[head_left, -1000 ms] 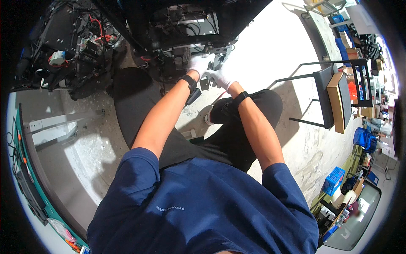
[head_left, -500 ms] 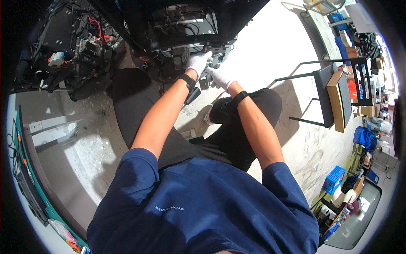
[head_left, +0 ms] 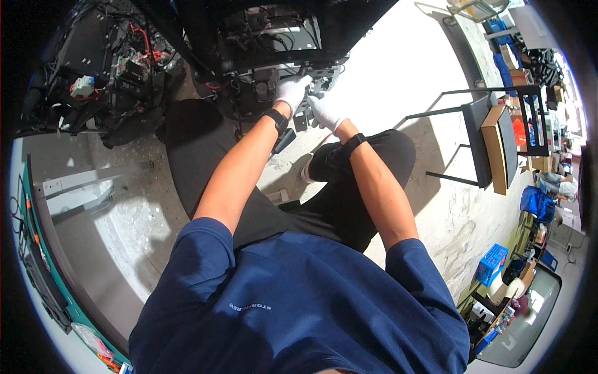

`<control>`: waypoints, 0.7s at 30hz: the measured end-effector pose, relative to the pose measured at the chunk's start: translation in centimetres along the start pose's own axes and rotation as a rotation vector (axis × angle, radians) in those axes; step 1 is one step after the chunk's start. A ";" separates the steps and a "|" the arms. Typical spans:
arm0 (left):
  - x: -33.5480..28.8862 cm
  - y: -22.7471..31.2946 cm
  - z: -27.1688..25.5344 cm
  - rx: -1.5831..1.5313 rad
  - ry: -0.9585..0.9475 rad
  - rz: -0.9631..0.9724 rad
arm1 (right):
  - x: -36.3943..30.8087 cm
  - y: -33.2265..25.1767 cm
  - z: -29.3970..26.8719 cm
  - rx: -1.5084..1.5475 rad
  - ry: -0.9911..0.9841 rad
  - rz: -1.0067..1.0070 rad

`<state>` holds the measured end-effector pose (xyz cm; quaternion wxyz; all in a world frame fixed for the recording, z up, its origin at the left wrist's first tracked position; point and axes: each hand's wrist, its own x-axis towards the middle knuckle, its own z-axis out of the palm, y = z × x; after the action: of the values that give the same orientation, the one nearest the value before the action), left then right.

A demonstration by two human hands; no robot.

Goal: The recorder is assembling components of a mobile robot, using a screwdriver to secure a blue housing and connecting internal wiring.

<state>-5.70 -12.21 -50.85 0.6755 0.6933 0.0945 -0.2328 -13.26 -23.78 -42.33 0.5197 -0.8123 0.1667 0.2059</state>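
Both my hands wear white gloves and work close together at the lower edge of a black machine frame. My left hand is closed against grey metal parts on that edge, its fingertips pointing up and to the right. Just right of it and a little nearer, my right hand is closed, with its thumb and fingers turned toward the left one. What either hand pinches is too small to make out. A small grey metal piece shows below and between the hands. Black cables fill the machine behind them.
At the far left stands another black unit with red wires. A black chair with a brown board on its seat is on the right. My bent legs flank the work, on a pale floor. A blue box lies at the lower right.
My right hand's fingertips have shifted slightly up and right beside the left hand. The left hand looks almost still.
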 end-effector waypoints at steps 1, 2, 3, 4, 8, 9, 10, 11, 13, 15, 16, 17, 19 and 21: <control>0.6 -0.4 0.0 -0.019 -0.005 0.020 | 0.1 0.1 0.0 -0.005 0.009 -0.022; 1.1 -0.5 0.0 -0.053 0.002 -0.022 | 0.2 0.3 0.1 -0.009 0.019 -0.033; 1.5 -0.7 0.0 -0.060 0.007 -0.082 | 0.4 0.4 0.2 -0.009 0.017 -0.044; 1.7 -0.9 -0.2 -0.086 0.009 -0.066 | 0.6 0.7 0.2 -0.052 0.050 -0.046; 2.0 -0.8 -0.4 -0.606 0.003 -0.233 | 1.7 1.8 0.3 -0.207 0.134 -0.055; 2.0 -0.7 -0.4 -0.648 0.039 -0.252 | 1.9 2.1 0.3 -0.196 0.130 -0.071; 2.0 -0.6 -0.5 -0.653 0.038 -0.253 | 2.2 2.4 0.3 -0.207 0.156 -0.089; 2.1 -0.5 -0.6 -0.632 0.055 -0.243 | 2.4 2.8 0.3 -0.228 0.188 -0.083; 2.2 -0.3 -1.0 -0.758 -0.142 -0.248 | 2.9 3.3 0.5 -0.218 0.198 -0.131; 2.3 -0.2 -0.9 -0.772 -0.129 -0.260 | 3.2 3.7 0.6 -0.218 0.212 -0.154; 2.3 -0.1 -0.8 -0.785 -0.115 -0.273 | 3.3 3.9 0.6 -0.201 0.208 -0.156; 2.4 0.0 -0.6 -0.787 -0.115 -0.274 | 3.4 4.0 0.6 -0.183 0.204 -0.157; 2.4 0.2 -0.3 -0.778 -0.071 -0.291 | 3.4 4.1 0.7 -0.198 0.224 -0.180; 2.4 0.4 -0.1 -0.775 -0.071 -0.277 | 3.4 4.2 0.6 -0.209 0.245 -0.202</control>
<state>-3.41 -12.55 -51.55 0.8517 0.3600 0.2442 -0.2923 -12.46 -25.10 -47.53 0.4261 -0.8935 0.1242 0.0685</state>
